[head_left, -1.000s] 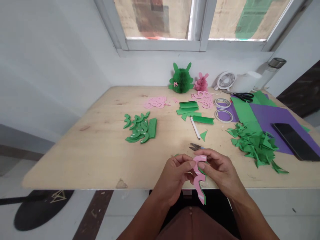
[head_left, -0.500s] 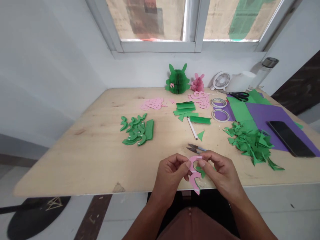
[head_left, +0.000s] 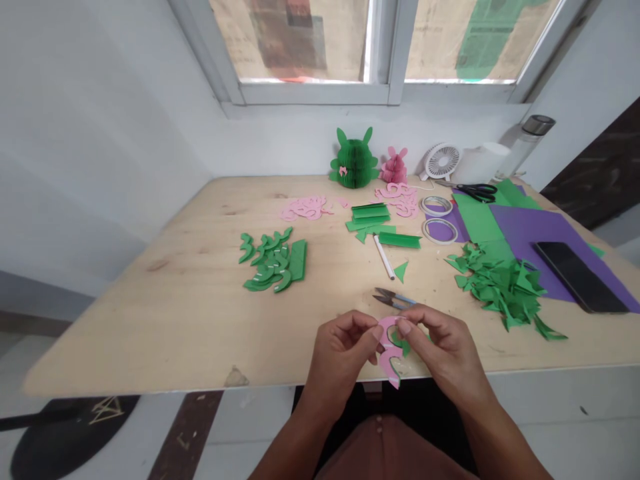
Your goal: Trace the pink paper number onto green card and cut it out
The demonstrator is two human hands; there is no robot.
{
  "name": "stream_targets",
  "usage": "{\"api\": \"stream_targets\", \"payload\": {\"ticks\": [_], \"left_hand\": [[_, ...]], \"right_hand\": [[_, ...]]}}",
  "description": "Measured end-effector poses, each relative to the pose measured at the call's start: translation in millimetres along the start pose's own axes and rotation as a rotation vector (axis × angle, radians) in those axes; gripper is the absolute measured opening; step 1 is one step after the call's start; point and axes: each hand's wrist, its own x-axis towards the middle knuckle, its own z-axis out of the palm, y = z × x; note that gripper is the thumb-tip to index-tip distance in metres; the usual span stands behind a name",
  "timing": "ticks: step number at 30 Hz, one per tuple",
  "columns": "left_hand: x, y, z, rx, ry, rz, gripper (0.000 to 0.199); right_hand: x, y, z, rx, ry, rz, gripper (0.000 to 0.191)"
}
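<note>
A curved pink paper piece [head_left: 389, 363] with green along its edge hangs near the table's front edge. My left hand [head_left: 346, 353] pinches its upper left part between thumb and fingers. On the opposite side, my right hand [head_left: 440, 343] grips the top right of the same piece. Small thread snips [head_left: 393, 298] lie just beyond my fingers. Under the held piece, part of a green scrap [head_left: 404, 343] shows. A white pen [head_left: 384, 257] and a green triangular scrap [head_left: 401, 271] rest farther back.
Cut green curves [head_left: 273, 263] lie left of centre. Green scraps [head_left: 500, 283], a phone [head_left: 577, 277] and purple paper [head_left: 530, 233] are at right. Behind stand a green paper figure [head_left: 355, 163], a pink one [head_left: 395, 167], tape rolls [head_left: 440, 231], black scissors [head_left: 480, 193] and a fan [head_left: 443, 161].
Both hands keep their hold on the pink piece and have barely moved. The view has shifted very slightly.
</note>
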Motion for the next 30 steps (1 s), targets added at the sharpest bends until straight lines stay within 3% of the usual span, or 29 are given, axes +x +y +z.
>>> {"api": "stream_targets", "payload": {"ticks": [30], "left_hand": [[0.5, -0.8, -0.7, 0.031, -0.020, 0.017, 0.012]], "right_hand": [[-1.0, 7.8, 0.5, 0.137, 0.009, 0.058, 0.021]]}}
